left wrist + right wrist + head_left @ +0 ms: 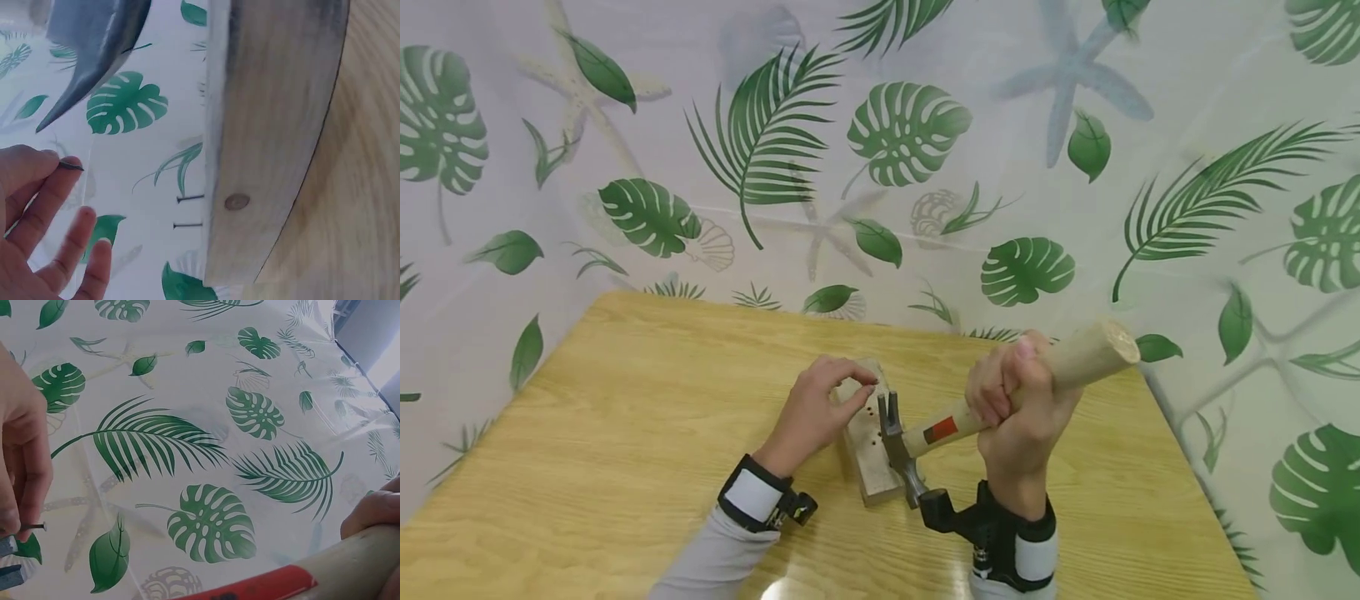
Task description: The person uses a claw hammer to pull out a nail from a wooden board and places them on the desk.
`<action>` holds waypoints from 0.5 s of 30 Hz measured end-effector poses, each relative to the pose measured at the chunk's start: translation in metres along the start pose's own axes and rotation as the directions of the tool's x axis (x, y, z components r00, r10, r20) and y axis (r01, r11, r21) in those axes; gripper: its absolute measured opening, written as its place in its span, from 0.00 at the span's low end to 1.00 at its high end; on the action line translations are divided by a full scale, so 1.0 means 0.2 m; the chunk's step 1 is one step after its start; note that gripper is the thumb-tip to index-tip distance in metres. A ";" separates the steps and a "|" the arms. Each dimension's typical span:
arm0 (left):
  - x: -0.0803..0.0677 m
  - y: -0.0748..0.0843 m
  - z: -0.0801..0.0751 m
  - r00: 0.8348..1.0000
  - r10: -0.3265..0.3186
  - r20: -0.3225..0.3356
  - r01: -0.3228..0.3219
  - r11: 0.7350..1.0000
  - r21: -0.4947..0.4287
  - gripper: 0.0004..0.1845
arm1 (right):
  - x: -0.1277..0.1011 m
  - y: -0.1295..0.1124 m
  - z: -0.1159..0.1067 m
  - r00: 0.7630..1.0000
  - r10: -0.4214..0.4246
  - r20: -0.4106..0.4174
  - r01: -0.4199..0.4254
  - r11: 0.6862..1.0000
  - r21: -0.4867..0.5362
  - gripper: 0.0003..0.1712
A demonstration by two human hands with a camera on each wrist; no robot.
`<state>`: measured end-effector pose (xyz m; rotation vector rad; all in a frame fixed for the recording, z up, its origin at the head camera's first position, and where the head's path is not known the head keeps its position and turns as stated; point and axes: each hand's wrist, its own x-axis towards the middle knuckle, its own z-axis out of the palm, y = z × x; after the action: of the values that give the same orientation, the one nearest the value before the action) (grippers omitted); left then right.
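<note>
— Where's the hammer (pixel 925 433)?
— Clamped in the right hand (pixel 1018 417), whose grip wraps the wooden handle; its claw sits at the wood block (pixel 868 446) on the counter (pixel 625 433).
— And the left hand (pixel 816 412)?
— Its fingertips pinch a small nail (pixel 70 165) just above the block.
</note>
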<state>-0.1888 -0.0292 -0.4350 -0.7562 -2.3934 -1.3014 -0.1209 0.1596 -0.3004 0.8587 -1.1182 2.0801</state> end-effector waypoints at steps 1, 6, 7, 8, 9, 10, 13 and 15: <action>0.00 -0.01 -0.01 1.000 -0.024 -0.005 0.024 1.000 -0.002 0.05 | 0.00 0.00 0.00 1.000 0.000 -0.003 0.000 1.000 -0.005 0.22; 0.01 -0.08 -0.14 0.978 -0.209 -0.006 0.209 0.977 0.048 0.07 | 0.01 0.01 0.00 1.000 0.001 -0.021 -0.002 1.000 -0.020 0.22; 0.01 -0.10 -0.17 0.967 -0.254 -0.008 0.254 0.965 0.071 0.07 | 0.01 0.01 0.00 1.000 0.001 -0.022 -0.002 1.000 -0.022 0.22; 0.01 -0.12 -0.21 0.953 -0.304 -0.008 0.304 0.948 0.095 0.08 | 0.01 0.01 0.01 1.000 0.001 -0.023 -0.001 1.000 -0.023 0.22; 0.00 -0.14 -0.25 0.935 -0.355 -0.011 0.354 0.927 0.127 0.08 | 0.01 0.01 0.01 1.000 0.001 -0.024 -0.002 1.000 -0.023 0.22; -0.01 -0.17 -0.29 0.913 -0.408 -0.012 0.405 0.901 0.157 0.08 | 0.01 0.01 0.01 1.000 0.002 -0.024 -0.002 1.000 -0.021 0.22; -0.05 -0.23 -0.40 0.834 -0.552 -0.014 0.537 0.804 0.257 0.09 | 0.01 0.01 0.01 1.000 0.007 -0.027 -0.008 1.000 -0.021 0.21; -0.09 -0.27 -0.46 0.780 -0.626 -0.018 0.598 0.735 0.320 0.09 | 0.00 0.01 0.01 0.999 0.016 -0.029 -0.017 1.000 -0.023 0.21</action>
<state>-0.2050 -0.1369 -0.4308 0.1033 -2.9624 -1.0438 -0.1215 0.1569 -0.3000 0.8085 -1.1353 2.0829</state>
